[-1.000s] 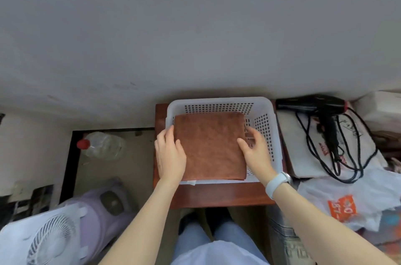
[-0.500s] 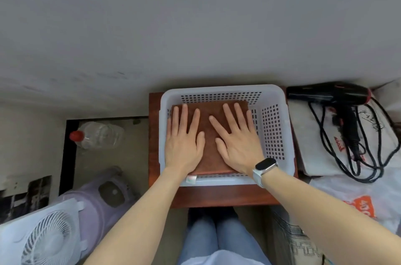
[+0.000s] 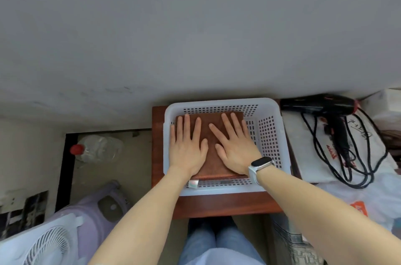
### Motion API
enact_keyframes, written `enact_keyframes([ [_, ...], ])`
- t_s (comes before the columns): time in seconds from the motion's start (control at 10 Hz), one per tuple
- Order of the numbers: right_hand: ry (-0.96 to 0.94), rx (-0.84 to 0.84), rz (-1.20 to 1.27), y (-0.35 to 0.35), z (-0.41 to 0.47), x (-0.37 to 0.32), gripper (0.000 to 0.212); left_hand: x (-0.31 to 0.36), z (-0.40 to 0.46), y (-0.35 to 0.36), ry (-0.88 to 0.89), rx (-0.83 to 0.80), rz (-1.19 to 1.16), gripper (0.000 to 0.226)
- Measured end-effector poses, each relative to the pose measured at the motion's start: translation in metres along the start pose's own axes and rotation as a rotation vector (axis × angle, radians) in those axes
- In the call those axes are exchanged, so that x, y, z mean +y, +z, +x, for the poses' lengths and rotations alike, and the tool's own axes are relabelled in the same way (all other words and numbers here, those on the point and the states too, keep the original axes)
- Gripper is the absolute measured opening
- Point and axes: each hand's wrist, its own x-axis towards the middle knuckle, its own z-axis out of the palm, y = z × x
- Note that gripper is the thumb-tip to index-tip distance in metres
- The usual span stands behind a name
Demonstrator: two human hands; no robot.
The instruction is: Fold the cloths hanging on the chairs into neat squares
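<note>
The folded brown cloth (image 3: 211, 145) has been lowered from the rim into the white basket (image 3: 271, 145) on the wooden surface (image 3: 225, 204), where it is now pressed flat under the left hand (image 3: 187, 147) and right hand (image 3: 235, 147), fingers spread wide and straight. This square is judged finished. Much of the cloth is hidden by the hands, and no chairs or further cloths can be seen.

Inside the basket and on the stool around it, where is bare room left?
Inside the basket, a bare strip lies between the folded cloth and the right wall. The stool shows a free band along its near edge. The right side, with hairdryer and bags, is crowded.
</note>
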Motion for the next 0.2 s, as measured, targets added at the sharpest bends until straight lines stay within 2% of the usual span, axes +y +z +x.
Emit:
enact_keyframes([
  [0.1, 0.029, -0.037, 0.048, -0.025, -0.004, -0.006, 0.058, 0.005, -0.001, -0.025, 0.014, -0.072, 0.009, 0.061],
  [0.2, 0.051, -0.015, 0.057, -0.055, -0.013, -0.014, 0.048, 0.005, -0.005, -0.061, 0.060, -0.075, -0.016, 0.053],
])
